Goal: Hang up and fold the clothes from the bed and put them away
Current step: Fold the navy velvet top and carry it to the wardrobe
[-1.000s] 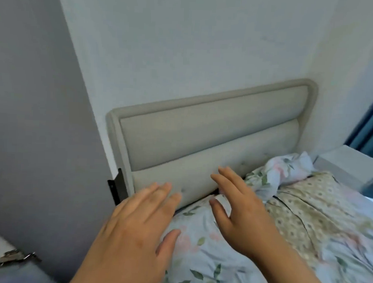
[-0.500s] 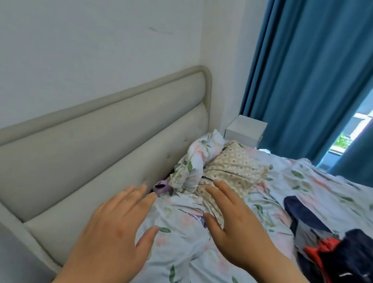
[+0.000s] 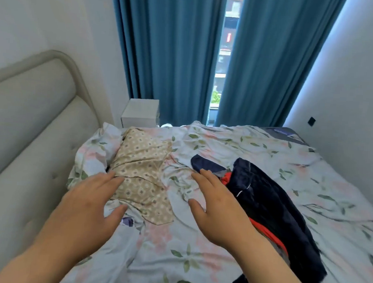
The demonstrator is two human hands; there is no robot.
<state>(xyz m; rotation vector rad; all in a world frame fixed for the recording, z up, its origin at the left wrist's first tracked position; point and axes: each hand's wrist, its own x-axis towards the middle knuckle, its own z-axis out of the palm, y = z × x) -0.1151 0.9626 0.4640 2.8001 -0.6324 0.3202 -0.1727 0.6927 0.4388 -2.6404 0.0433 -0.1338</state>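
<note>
Hands spread wide and empty over the bed [image 3: 266, 145], left hand [image 3: 89, 203] at the beige patterned cloth [image 3: 141, 167], right hand [image 3: 216, 209] just beside the crumpled navy-and-red garment [image 3: 264, 198] mid-bed, likely soft, light and floppy, best pinched at collar or shoulders.

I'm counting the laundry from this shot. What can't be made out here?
Head view only.
- Navy pile: crumpled, number of garments unclear; its lower end is cut off by the bottom edge.
- Purple item: mostly hidden by the left hand and bedding.
- Beige patterned cloth: garment or pillowcase, cannot tell.
- Nightstand: lower part hidden behind the bedding.
</note>
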